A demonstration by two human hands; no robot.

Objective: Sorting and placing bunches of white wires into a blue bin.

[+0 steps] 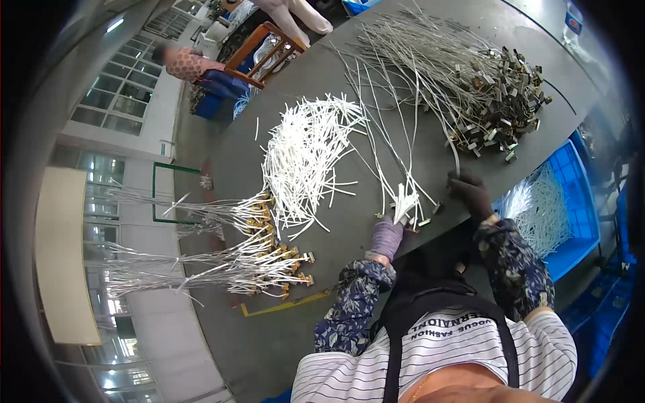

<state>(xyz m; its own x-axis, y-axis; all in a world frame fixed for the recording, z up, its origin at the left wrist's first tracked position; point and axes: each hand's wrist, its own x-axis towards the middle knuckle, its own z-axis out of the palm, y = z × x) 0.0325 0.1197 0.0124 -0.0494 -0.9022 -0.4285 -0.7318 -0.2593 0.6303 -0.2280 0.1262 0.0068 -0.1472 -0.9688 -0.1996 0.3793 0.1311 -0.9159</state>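
Observation:
In a light purple glove, my left hand [388, 238] is closed around a small bunch of short white sleeves [404, 203] by the near edge of the grey table [242, 144]. My right hand [470, 193], gloved in dark grey, has its fingers closed on a thin grey cable [457, 160] that runs up toward the large heap. Several loose cables [396, 134] with small end connectors trail down beside my left hand. Beyond it lies a big pile of short white sleeves [302, 151].
A heap of grey cables [416, 57] with metal connectors [504, 101] covers the far right. Bundled white cables [235, 272] with yellowish connectors lie left. A blue crate [591, 225] of white strands stands at my right. Another person [191, 65] is beyond a wooden chair [259, 54].

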